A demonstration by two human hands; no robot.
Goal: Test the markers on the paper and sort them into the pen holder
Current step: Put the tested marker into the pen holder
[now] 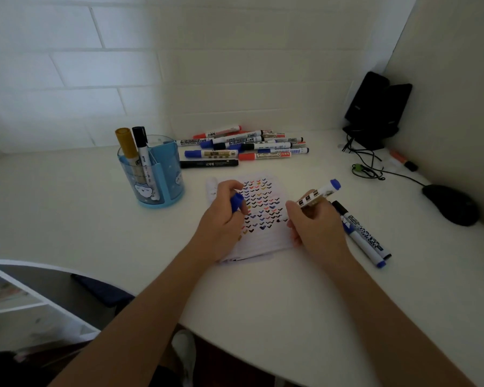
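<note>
1. Paper (266,238) lies flat on the white tabletop (67,219). Rows of small tick marks in blue, black, red and gold cover it.
2. Left hand (224,222) rests on the paper's left part. Its fingers are curled tight round a blue cap (236,203).
3. Right hand (316,227) sits at the paper's right edge. Fingers and thumb pinch a white-barrelled marker (319,194). The marker's blue rear end tilts up and away from the paper, and its writing end points down at the sheet. The tip itself is hidden by the fingers.
4. Pen holder (154,180), translucent blue, stands left of the paper and well apart from it. A gold-capped marker (126,143) and a black-capped marker (141,143) stand upright in it, side by side.
5. Pile of markers (246,146) lies behind the paper, close to the wall. Caps are red, blue and black.
6. Two loose markers (366,236) lie just right of the paper, side by side and next to the right hand.
7. Farther right of the paper are a black mouse (450,203) and an orange highlighter (403,160).
</note>
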